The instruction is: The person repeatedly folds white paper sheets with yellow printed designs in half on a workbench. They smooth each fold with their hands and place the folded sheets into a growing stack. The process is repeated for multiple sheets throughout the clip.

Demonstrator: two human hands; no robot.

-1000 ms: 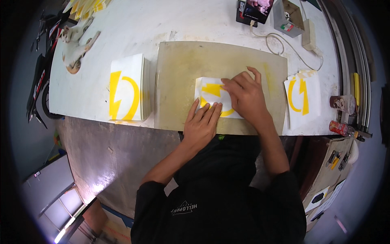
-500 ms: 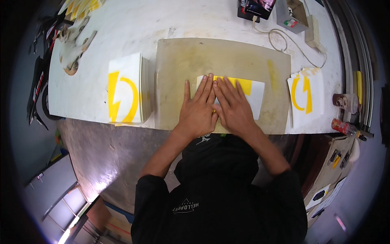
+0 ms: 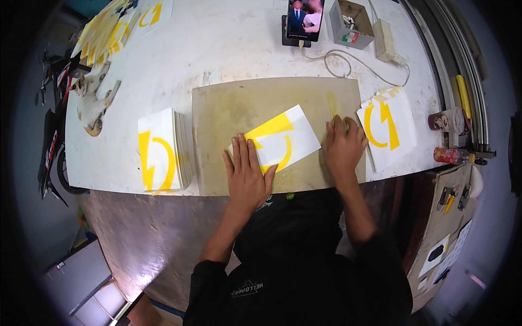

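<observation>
A tan mat point(image 3: 228, 108) lies on the white table point(image 3: 163, 70), at the edge nearest the person. A folded white paper point(image 3: 278, 142) with yellow printing rests a little right of the mat's middle, turned at a slant so that its right end points toward the mat's far right corner. The left hand point(image 3: 246, 171) lies over the near left part of the mat, flat and spread, fingers straight and close together and thumb held apart, pressing on the paper's left end without gripping it. The right hand point(image 3: 345, 146) is over the mat's right side, just beside the paper, with its fingers bent and partly curled in; whether it has hold of anything cannot be told. Left of the mat stands a tall stack point(image 3: 163, 152) of similar printed papers, and just past the mat's right edge is a looser pile point(image 3: 389, 122) of them. A cat point(image 3: 92, 106) lies well to the left of the mat, toward its far side. Beyond the mat's far edge are a phone point(image 3: 304, 19) with a lit screen and a grey box point(image 3: 348, 38).
</observation>
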